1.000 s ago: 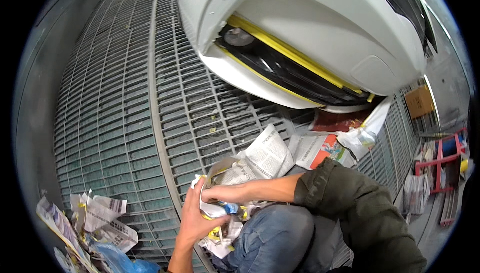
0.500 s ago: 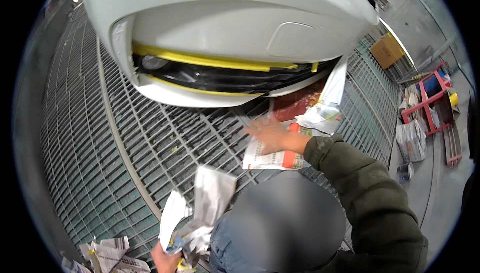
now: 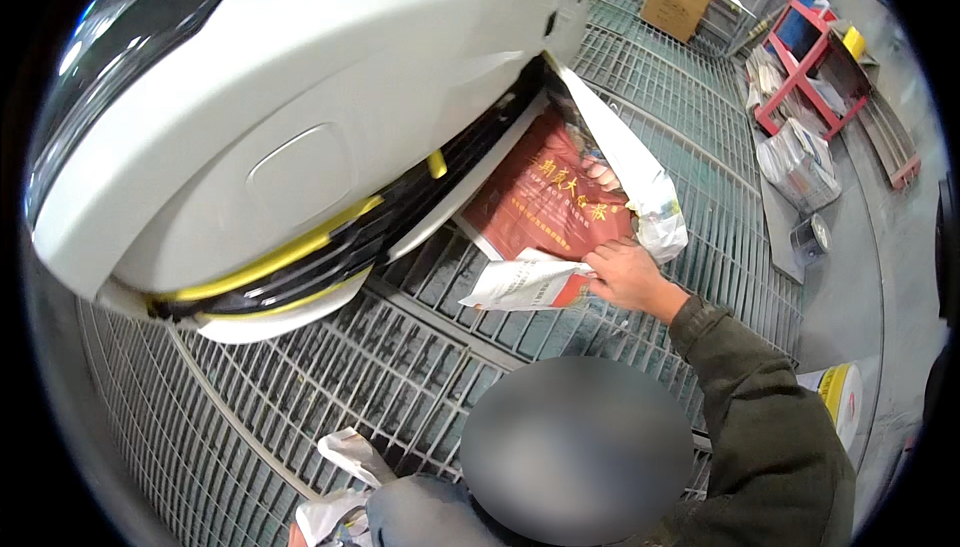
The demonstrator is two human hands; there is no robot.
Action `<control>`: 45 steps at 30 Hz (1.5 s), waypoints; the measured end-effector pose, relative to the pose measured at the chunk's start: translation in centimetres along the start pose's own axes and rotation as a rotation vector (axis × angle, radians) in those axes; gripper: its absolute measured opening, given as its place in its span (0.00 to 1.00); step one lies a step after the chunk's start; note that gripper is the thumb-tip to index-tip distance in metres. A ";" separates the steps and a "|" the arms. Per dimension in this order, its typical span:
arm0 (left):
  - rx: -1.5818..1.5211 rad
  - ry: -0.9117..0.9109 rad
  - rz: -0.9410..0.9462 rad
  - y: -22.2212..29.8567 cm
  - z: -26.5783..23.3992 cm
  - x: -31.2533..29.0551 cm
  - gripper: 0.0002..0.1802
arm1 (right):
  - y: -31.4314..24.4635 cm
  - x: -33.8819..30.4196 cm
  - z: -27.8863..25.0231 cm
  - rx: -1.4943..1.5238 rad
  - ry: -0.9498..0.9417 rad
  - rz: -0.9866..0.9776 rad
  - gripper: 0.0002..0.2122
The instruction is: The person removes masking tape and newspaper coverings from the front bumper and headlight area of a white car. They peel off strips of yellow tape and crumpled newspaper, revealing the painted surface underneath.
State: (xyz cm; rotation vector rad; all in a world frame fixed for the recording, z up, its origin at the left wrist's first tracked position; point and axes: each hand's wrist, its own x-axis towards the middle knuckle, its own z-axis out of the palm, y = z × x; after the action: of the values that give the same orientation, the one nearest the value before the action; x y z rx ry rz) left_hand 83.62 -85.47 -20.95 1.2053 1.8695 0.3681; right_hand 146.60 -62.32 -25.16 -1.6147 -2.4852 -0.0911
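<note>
A large newspaper sheet (image 3: 530,197), mostly red on one side, hangs by the far end of a pale car bumper (image 3: 290,127). My right hand (image 3: 632,277) grips the sheet's near edge, fingers closed over it, where a white printed flap (image 3: 520,282) folds back. A white strip of the paper (image 3: 615,137) rises along the right side to the bumper's corner. Crumpled newspaper (image 3: 330,517) is in my left hand (image 3: 297,537), which shows only as a sliver at the lower edge. Yellow masking tape (image 3: 310,247) lines the bumper's black grille opening (image 3: 400,212).
Underfoot lies metal floor grating (image 3: 400,387). At the far right are a cardboard box (image 3: 676,4), a red metal stand (image 3: 800,72), stacked newspapers (image 3: 800,167), a can (image 3: 810,237) and a white bucket with a yellow band (image 3: 840,397). A blurred oval hides the lower middle.
The view has swung right, so the bumper sits further left. My right hand has gone from spread over the newspaper to gripping its edge, and more of the red side shows.
</note>
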 end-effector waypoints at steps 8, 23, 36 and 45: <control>0.182 -0.599 0.180 24.6 7.5 11.5 0.29 | 8.3 -4.1 -0.3 0.276 0.056 0.411 0.19; -0.334 -0.360 0.141 59.6 46.3 34.4 0.30 | 17.2 -4.3 -2.3 1.495 -0.288 0.819 0.23; 0.537 -0.611 -0.035 69.5 63.0 25.6 0.28 | 46.1 2.1 -7.3 0.936 -0.103 0.788 0.26; 0.038 -0.719 0.272 68.0 60.1 24.8 0.46 | 49.4 14.9 0.7 0.662 -0.583 0.005 0.08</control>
State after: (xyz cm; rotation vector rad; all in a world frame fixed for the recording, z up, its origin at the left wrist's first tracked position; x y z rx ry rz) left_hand 167.29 -42.74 -25.56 1.3884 1.1043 0.0239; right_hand 185.58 -28.56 -25.34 -1.4686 -2.4491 1.2206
